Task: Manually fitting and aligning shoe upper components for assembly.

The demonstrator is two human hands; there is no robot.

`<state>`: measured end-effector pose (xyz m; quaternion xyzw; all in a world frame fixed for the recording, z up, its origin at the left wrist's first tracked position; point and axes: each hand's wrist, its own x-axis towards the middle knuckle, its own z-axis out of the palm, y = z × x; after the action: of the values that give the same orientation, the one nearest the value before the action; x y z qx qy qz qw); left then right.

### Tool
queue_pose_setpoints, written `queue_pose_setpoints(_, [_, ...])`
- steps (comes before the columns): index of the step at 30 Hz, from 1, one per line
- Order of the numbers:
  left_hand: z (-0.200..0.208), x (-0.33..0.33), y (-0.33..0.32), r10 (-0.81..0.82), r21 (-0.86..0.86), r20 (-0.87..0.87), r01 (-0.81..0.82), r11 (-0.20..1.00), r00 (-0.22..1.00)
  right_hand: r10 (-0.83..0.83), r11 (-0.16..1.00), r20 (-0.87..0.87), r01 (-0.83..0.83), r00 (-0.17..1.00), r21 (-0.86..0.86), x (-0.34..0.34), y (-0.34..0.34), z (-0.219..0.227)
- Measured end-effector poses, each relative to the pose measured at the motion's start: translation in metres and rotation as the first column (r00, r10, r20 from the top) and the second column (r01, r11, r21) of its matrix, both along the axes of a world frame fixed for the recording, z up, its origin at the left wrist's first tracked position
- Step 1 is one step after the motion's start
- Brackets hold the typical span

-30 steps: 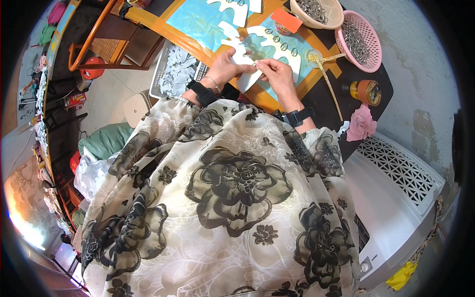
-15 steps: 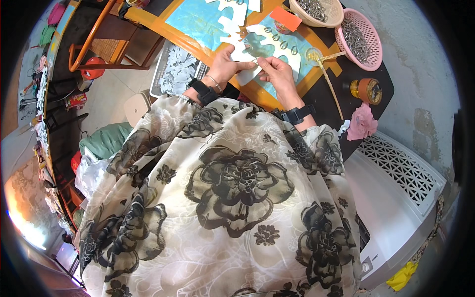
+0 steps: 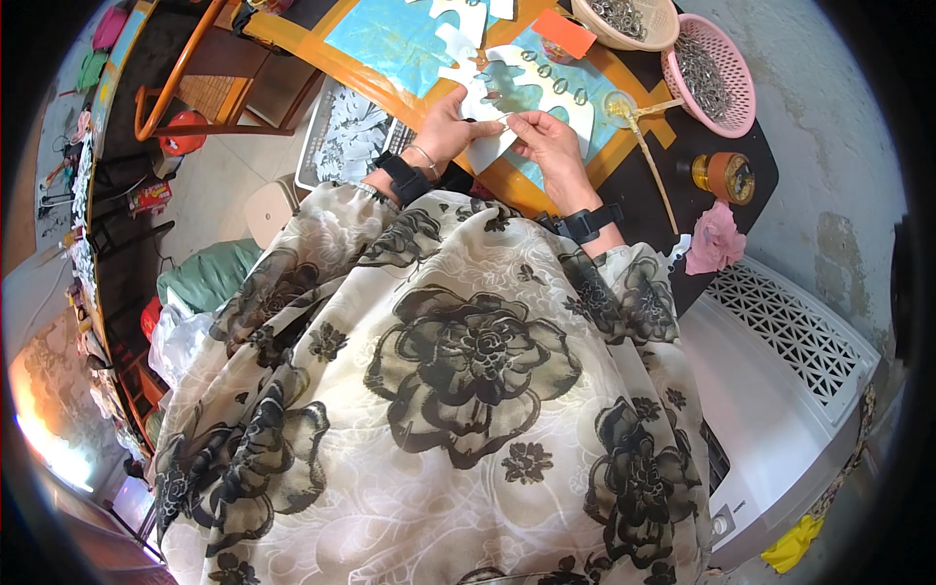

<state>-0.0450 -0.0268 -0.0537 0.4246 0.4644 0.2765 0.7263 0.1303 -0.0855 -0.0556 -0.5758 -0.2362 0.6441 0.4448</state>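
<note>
My left hand (image 3: 448,134) and my right hand (image 3: 549,144) meet over the near edge of the work table. Thumbs and fingertips of both pinch the upper edge of a white flat piece (image 3: 487,152), which hangs tilted between them. Just beyond lie white comb-shaped cut-outs (image 3: 516,71) with rounded notches. Several small oval metal rings (image 3: 560,86) sit along the right-hand cut-out. Whether a ring is between my fingertips is too small to tell. Under the pieces is a blue sheet (image 3: 385,51) bordered with brown tape.
At the far right stand a cream basket (image 3: 663,37) and a pink basket (image 3: 747,93) of metal rings. Nearby are an orange card (image 3: 564,33), a glue-coated stick (image 3: 653,175), an amber jar (image 3: 723,178) and pink crumpled cloth (image 3: 715,239). A crate (image 3: 308,156) holds white strips.
My hands keep almost the same place and the same pinch. The white piece between them has tilted slightly, and its lower part shows more plainly.
</note>
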Motion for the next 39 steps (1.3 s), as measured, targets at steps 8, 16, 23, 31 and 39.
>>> queue_pose_setpoints(8, [-0.009,-0.002,0.002,-0.032,-0.003,-0.075,0.032,0.999,0.997,-0.107,0.994,-0.026,0.108,0.994,0.013,-0.003,0.002,-0.002])
queue_pose_setpoints(16, [-0.007,-0.008,0.003,-0.061,-0.283,-0.001,0.059,0.957,0.998,-0.150,0.987,-0.039,0.152,0.988,0.046,-0.004,0.001,-0.004])
queue_pose_setpoints(23, [0.002,-0.007,-0.001,0.080,-0.384,0.215,0.008,0.923,0.973,-0.070,0.986,0.087,0.056,0.994,0.159,0.001,0.002,-0.015])
queue_pose_setpoints(31, [-0.003,-0.009,0.002,0.054,-0.403,0.085,-0.016,0.915,0.995,-0.138,0.837,0.606,-0.235,0.783,0.494,-0.009,-0.001,-0.012])
queue_pose_setpoints(39, [-0.018,-0.016,0.000,0.115,-0.443,0.117,-0.052,0.895,0.986,-0.031,0.901,0.549,-0.215,0.835,0.377,-0.017,0.000,-0.014])
